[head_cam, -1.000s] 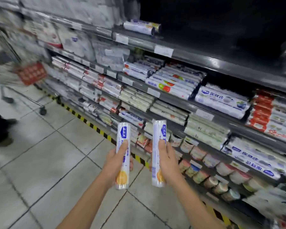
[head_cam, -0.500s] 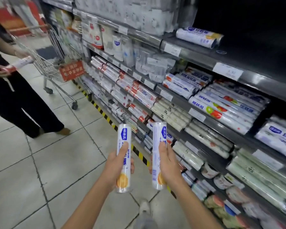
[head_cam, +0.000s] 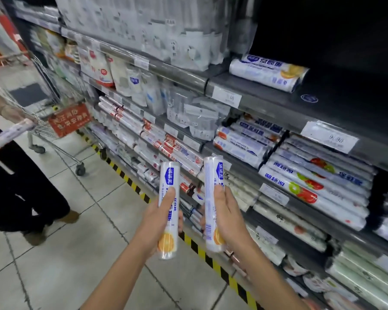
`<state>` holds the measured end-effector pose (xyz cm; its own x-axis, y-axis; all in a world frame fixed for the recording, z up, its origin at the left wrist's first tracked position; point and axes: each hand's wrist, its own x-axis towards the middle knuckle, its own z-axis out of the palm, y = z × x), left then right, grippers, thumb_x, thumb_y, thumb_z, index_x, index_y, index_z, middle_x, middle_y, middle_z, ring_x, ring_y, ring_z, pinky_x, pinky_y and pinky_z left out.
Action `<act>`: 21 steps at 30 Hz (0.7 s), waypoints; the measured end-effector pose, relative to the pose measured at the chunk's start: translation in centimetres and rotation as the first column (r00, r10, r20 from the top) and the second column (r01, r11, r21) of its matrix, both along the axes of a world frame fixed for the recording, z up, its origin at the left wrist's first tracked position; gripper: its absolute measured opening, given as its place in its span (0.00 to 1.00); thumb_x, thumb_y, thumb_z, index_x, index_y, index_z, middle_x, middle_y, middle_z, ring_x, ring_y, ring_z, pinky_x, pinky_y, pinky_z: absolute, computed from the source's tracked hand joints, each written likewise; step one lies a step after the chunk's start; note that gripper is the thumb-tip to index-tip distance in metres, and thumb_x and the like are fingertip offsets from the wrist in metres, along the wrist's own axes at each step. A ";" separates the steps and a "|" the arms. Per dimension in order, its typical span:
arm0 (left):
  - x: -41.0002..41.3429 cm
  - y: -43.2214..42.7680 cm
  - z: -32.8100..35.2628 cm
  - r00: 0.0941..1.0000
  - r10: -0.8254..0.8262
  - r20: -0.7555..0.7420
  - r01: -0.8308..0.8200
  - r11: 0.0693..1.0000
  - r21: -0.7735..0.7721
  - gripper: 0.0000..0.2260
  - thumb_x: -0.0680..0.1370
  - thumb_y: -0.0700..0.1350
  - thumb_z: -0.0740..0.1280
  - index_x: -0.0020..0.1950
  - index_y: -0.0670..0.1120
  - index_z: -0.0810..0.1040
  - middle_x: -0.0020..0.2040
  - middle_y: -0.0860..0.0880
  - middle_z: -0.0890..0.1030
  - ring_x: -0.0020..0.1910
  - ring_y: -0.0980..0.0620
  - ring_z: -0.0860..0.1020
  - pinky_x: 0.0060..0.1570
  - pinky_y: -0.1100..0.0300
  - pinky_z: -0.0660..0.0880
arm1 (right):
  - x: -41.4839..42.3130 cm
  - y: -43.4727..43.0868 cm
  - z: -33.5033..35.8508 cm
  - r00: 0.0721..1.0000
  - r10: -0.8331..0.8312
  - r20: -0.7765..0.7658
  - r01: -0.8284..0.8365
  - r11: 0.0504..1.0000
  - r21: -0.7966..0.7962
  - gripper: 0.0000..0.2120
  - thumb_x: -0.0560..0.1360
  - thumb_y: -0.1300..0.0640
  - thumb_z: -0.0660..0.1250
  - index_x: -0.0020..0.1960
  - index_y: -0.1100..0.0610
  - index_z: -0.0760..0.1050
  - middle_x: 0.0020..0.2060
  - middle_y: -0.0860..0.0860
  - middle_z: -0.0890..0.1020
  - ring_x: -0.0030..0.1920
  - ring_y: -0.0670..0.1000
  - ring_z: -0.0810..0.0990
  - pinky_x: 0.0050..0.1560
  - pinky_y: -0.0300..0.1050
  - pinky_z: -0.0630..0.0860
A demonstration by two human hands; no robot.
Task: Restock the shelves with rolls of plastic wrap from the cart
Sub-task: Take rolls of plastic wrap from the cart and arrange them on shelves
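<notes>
In the lower centre of the frame, the left hand (head_cam: 156,218) is gripping an upright roll of plastic wrap (head_cam: 168,209), fingers wrapped around its lower half and the thumb lying flat up its front. Just to the right of it, the right hand (head_cam: 227,217) is clutching a second roll (head_cam: 213,198) the same way, also standing upright, the two rolls near each other but apart. Both are hovering in front of the shelves (head_cam: 224,151), which are running diagonally from upper left to lower right and carrying stacked packaged rolls. On the dark upper shelf (head_cam: 266,97) at upper right, matching rolls (head_cam: 266,71) are lying on their sides. At the left edge, a wire cart (head_cam: 54,121) with a red sign is standing on the tiled floor (head_cam: 65,253), and another person in dark clothing (head_cam: 20,186) is holding a roll beside it.
</notes>
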<state>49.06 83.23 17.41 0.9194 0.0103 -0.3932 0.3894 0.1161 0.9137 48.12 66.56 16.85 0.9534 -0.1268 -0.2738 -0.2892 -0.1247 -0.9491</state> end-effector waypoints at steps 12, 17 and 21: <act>15.6 -0.4 3.3 0.912 -0.396 0.111 0.392 0.918 0.052 0.27 0.77 0.64 0.64 0.56 0.39 0.77 0.37 0.41 0.82 0.31 0.46 0.80 0.33 0.54 0.79 | 9.9 0.7 5.2 0.941 -0.287 0.178 0.293 0.956 -0.003 0.32 0.77 0.29 0.52 0.77 0.41 0.62 0.70 0.37 0.69 0.69 0.41 0.69 0.74 0.50 0.65; 19.6 -0.9 5.1 0.865 -0.487 0.124 0.477 0.873 0.099 0.22 0.81 0.61 0.62 0.53 0.41 0.78 0.33 0.45 0.82 0.29 0.49 0.81 0.30 0.58 0.79 | 12.2 0.7 7.2 0.908 -0.353 0.224 0.367 0.930 -0.024 0.20 0.78 0.33 0.57 0.63 0.42 0.72 0.49 0.44 0.83 0.45 0.44 0.83 0.48 0.44 0.82; 21.9 -1.7 6.0 0.852 -0.503 0.146 0.500 0.864 0.057 0.22 0.81 0.62 0.62 0.55 0.41 0.77 0.33 0.45 0.82 0.29 0.48 0.80 0.32 0.55 0.79 | 13.8 -0.8 10.4 0.894 -0.357 0.271 0.406 0.901 -0.152 0.09 0.82 0.37 0.58 0.57 0.39 0.69 0.50 0.32 0.78 0.49 0.35 0.80 0.47 0.35 0.77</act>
<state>70.99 81.52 23.39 0.8492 -0.4631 -0.2537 0.2488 -0.0730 0.9658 61.91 65.81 27.21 0.8528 -0.5219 0.0170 -0.1292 -0.2425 -0.9615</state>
